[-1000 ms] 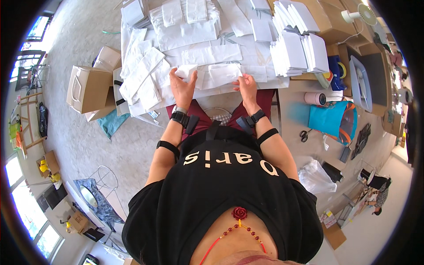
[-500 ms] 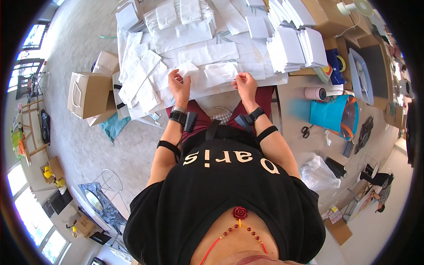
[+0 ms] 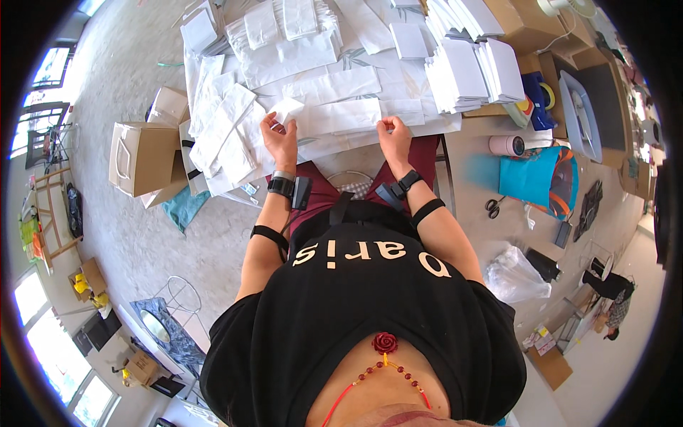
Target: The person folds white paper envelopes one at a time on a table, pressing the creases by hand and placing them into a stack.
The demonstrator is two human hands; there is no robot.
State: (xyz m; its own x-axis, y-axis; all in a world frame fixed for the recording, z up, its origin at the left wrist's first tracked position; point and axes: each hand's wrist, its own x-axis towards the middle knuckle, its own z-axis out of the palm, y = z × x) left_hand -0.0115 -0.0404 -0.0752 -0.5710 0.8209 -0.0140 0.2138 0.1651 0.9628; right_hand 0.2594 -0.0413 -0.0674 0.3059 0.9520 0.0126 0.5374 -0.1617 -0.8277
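A long, thin white strip (image 3: 345, 116), either paper or plastic film, lies across the near edge of the table in front of me. My left hand (image 3: 280, 142) is curled, with a small white flap (image 3: 288, 109) at its fingertips. Thumb and fingers of my right hand (image 3: 395, 139) are pinched together close to the strip's near right edge; whether they grip anything cannot be made out. Under and beyond the strip spreads a pale leaf-patterned tablecloth (image 3: 361, 139). Another flat white piece (image 3: 333, 84) rests just behind it.
Loose white pieces (image 3: 226, 132) pile up at left. Flat white bags (image 3: 292, 57) are stacked farther back. Folded white stacks (image 3: 459, 77) stand at right, near a cardboard box (image 3: 526, 25). Beside the table are a brown carton (image 3: 146, 158), a pink cup (image 3: 506, 145) and a turquoise bag (image 3: 530, 178).
The strip's right part, raised and creased before, now lies flatter. My left hand has shifted slightly left and away from me. My right hand has moved a little left, off the strip's middle.
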